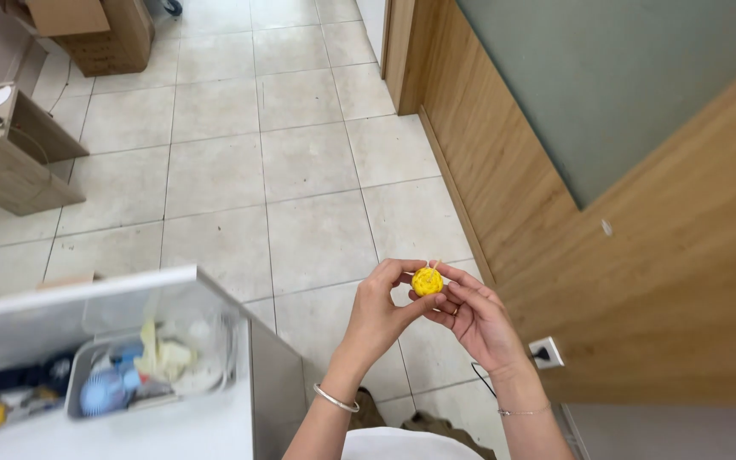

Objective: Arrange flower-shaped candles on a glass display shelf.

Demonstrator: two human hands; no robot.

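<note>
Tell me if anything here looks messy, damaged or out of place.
Nothing looks damaged or spilled. The left hand and right hand hold a small yellow ball between their fingers. The only untidy spot is the clear bin at lower left, where papers and small items lie jumbled. A wall socket has something plugged in.

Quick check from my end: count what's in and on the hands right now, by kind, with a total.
Yellow ball, pinched between the left hand and right hand: 1
Bracelets, a silver bangle on the left wrist and a thin chain on the right: 2
Ring on a right finger: 1
Total: 4
</note>
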